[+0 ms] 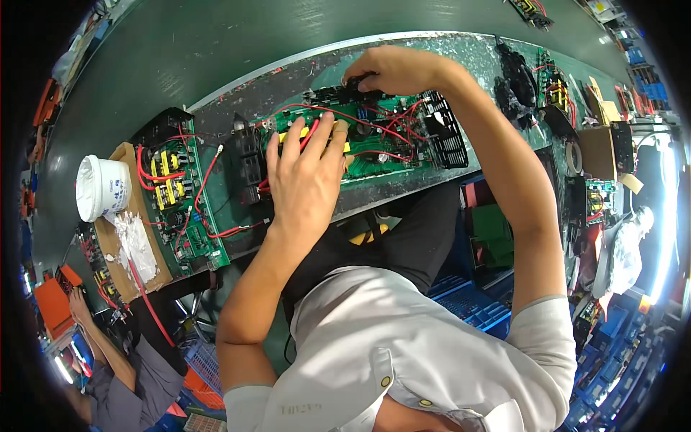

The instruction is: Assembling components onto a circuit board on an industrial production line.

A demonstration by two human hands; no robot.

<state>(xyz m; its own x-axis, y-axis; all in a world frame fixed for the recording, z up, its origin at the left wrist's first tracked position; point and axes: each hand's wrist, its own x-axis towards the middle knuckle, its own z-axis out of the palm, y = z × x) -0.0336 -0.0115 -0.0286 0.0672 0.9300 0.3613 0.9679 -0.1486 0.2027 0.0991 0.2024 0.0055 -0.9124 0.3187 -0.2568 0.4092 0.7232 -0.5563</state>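
A green circuit board (pixel 371 167) lies across the bench in front of me, with red wires and yellow transformers on it. My left hand (pixel 308 169) rests on its left half, fingers stretched and spread over a yellow transformer (pixel 338 137). At the board's far edge, my right hand (pixel 399 70) is closed, its fingertips pinching a black part (pixel 363 83) whose exact kind is partly hidden. A black fan-like end piece (pixel 250 160) stands at the board's left end. Along its right end runs a black slotted end panel (pixel 448 133).
Left of the board sits another wired circuit board (pixel 205 234). A white tub (pixel 101 189) and a cardboard piece smeared with white paste (pixel 164 268) lie beyond it. Black gloves or cloth (pixel 515 78) rest on the right. A co-worker's arm (pixel 108 345) shows at lower left.
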